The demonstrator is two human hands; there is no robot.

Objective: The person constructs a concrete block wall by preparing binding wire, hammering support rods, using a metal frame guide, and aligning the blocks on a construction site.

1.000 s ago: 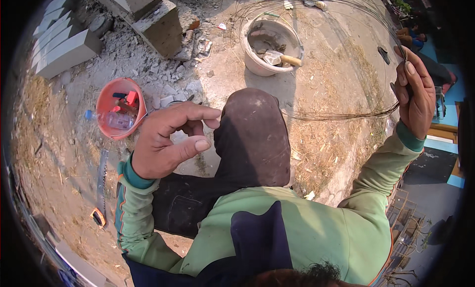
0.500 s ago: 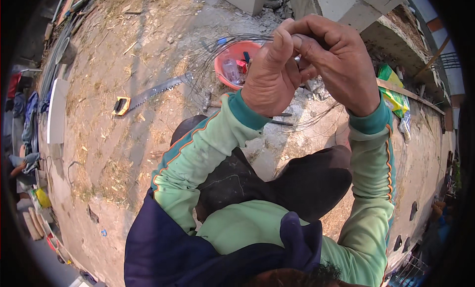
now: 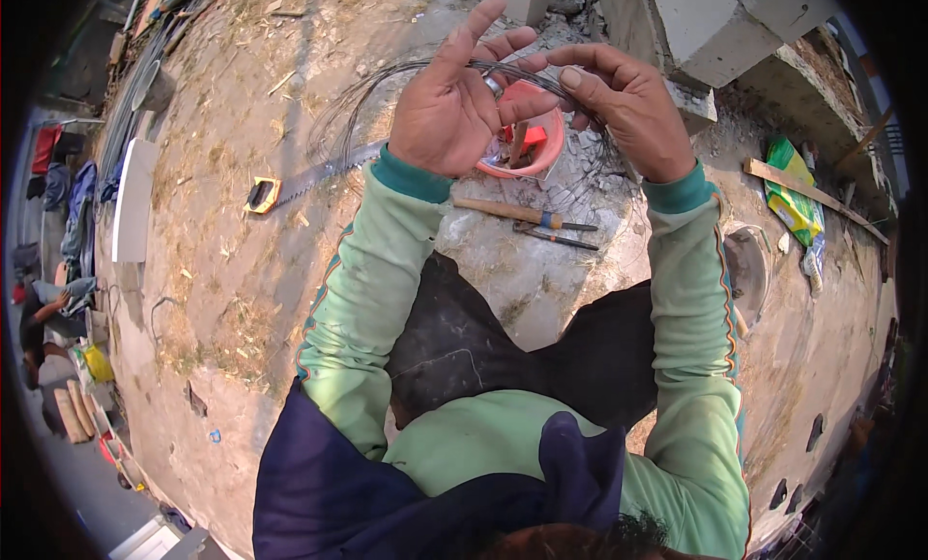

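Note:
A loose bundle of thin dark wire (image 3: 387, 74) arches between my hands above the ground. My left hand (image 3: 435, 120) is turned palm up with its fingers spread, and the bundle passes behind its palm and along its fingers. A metal ring sits on one of those fingers. On the right, my right hand (image 3: 638, 111) has thumb and fingers closed on the wire, loose ends trailing below it. Beneath the hands stands an orange-red plastic bowl (image 3: 555, 152) with small items inside, partly hidden by my left hand.
A wooden-handled tool (image 3: 503, 212) and a dark-handled hand tool (image 3: 556, 237) lie before my knees. The handsaw (image 3: 314, 178) is on the ground to the left. Concrete blocks (image 3: 710, 28) stand far right, near a green-yellow sack (image 3: 793, 198) and a plank (image 3: 817, 198).
My hands have moved apart and left. The left fingers have spread, while the right still pinches the wire. The bowl and the tools before my knees show more fully.

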